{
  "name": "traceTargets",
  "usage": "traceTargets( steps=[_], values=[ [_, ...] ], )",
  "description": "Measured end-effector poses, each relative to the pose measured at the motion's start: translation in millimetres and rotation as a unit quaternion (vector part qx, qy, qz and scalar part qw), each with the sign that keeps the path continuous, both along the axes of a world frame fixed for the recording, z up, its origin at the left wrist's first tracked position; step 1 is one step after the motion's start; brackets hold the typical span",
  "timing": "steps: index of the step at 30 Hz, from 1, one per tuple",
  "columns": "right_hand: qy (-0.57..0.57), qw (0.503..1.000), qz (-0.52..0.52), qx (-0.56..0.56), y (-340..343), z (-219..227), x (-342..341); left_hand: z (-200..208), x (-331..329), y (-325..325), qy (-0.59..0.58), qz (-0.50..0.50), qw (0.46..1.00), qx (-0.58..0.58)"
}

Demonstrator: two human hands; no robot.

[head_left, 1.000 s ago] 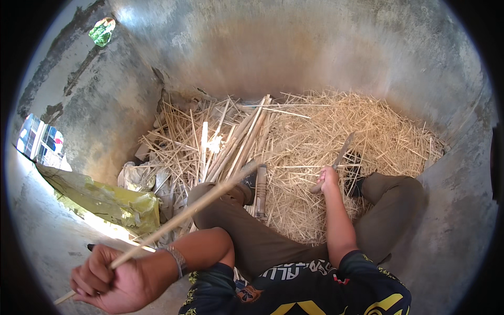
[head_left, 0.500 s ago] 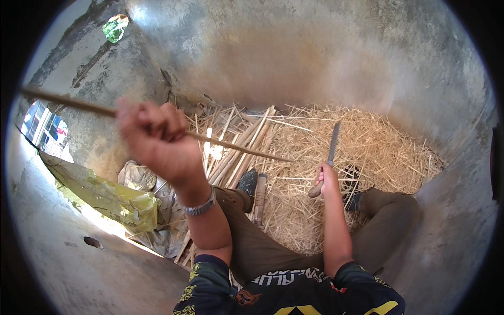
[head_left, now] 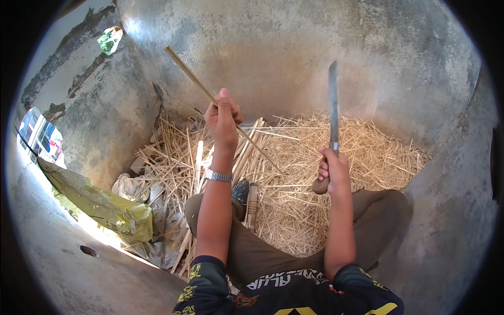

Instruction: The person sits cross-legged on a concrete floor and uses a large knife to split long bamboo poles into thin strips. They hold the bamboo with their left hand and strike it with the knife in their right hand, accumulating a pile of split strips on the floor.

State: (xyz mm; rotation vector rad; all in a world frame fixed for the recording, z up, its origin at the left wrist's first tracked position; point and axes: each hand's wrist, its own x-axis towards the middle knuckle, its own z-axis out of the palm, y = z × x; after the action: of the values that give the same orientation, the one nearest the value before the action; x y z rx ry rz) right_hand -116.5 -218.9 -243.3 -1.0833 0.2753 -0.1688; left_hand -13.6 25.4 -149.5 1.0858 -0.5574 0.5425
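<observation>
Left hand (head_left: 223,118), at 11 o'clock of the view, is closed around a thin stick (head_left: 191,74), thumb up; one end points to 10 from the grip, the other runs toward 4, over the shavings. Right hand (head_left: 334,170), near 3 o'clock, grips the brown handle of a long knife (head_left: 334,100), blade pointing to 12. Blade and stick are well apart, so no cut is under way. Stick looks slim and fairly straight, probably worked already; whether its surface is finished can't be told. Beyond the hands, a big heap of shavings (head_left: 378,152) spreads from 12 round to 3, suggesting a lot of whittling is done. Long pale strips (head_left: 244,157) lie just left of centre, toward 11; whether these are stock left to work or finished pieces is unclear. A short cylindrical piece (head_left: 252,207) lies at 6 beside the shoe (head_left: 240,191). Crumpled yellow sheet (head_left: 126,215) at 8; stained wall (head_left: 294,63) behind at 12.
</observation>
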Motion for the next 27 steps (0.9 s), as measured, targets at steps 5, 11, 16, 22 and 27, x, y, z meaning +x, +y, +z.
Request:
traceTargets(
  steps=[5,11,16,22,27],
  values=[
    [-0.063,0.997,-0.014,0.030,11,20,-27,-7,4,16,0.052,-0.052,0.995,-0.065],
    [0.125,0.987,0.070,-0.073,64,-82,-102,-3,-2,10,0.067,-0.084,0.993,-0.040],
    [0.163,0.943,0.169,-0.235,74,-149,-110,-1,-1,2,0.074,-0.108,0.991,-0.017],
    [0.056,0.966,0.044,-0.249,78,-127,-112,0,-2,20,0.090,-0.163,0.982,0.037],
    [0.040,0.986,0.030,-0.157,77,-147,-108,-1,-5,8,0.086,-0.226,0.968,0.073]
  ],
)
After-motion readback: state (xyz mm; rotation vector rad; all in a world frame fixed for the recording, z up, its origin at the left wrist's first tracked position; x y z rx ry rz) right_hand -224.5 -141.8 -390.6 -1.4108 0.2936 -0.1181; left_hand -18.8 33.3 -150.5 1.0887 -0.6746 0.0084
